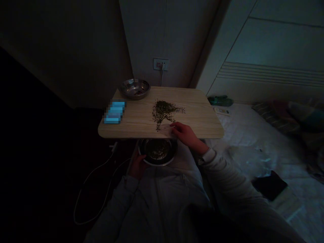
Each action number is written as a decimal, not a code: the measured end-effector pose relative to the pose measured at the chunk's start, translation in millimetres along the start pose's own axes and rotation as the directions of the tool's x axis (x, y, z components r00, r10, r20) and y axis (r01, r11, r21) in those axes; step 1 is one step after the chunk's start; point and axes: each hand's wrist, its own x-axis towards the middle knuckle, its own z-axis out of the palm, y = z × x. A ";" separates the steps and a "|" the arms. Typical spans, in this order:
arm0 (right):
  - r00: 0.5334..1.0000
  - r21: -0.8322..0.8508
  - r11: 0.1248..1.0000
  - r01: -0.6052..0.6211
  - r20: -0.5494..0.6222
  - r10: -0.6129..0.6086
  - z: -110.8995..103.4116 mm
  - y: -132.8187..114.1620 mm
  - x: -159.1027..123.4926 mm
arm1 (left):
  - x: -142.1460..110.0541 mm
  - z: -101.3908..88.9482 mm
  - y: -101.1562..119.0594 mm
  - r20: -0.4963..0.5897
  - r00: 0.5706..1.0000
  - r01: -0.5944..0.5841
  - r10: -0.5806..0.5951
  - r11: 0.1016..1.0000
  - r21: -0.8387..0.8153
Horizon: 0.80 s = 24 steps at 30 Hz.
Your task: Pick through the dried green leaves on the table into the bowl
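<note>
Small dark green beans [163, 108], which look like mung beans, lie spread over the middle of the small wooden table [136, 126]. Close to the table's front edge, my right hand [182, 132] rests with bent fingers just short of the nearest beans. A faint pale shape shows by its fingertips; I cannot make out what it is. Below that edge, my left hand [138, 165] grips the rim of a metal bowl [162, 164] from the left, its thumb over the rim. More beans lie in this bowl, which is over my lap.
A second metal bowl [135, 89], with a few dark bits inside, stands at the table's back left. A lit, pixelated phone-like screen [115, 112] lies at the left. To the right is a bed [238, 126] with a green bottle [220, 101]. A white cable [76, 206] hangs at lower left.
</note>
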 end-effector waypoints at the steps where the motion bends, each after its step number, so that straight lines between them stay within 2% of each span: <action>1: 1.000 0.002 1.000 0.002 -0.001 -0.002 -0.2 -0.1 0.4 | 0.6 -0.7 -0.6 0.004 1.000 -0.003 0.003 1.000 0.003; 15: 0.999 -0.006 1.000 0.004 -0.034 -0.004 3.7 2.3 0.3 | -4.0 4.9 4.1 -0.025 1.000 0.017 -0.017 1.000 -0.008; 21: 1.000 -0.022 1.000 -0.005 -0.031 0.004 -0.4 4.7 -1.0 | -1.7 1.2 1.2 -0.002 1.000 0.008 -0.008 1.000 -0.007; 24: 0.999 -0.033 0.999 -0.026 -0.041 0.025 -0.9 5.8 -1.1 | -0.4 -1.7 -0.4 0.040 0.998 -0.048 0.048 0.999 0.004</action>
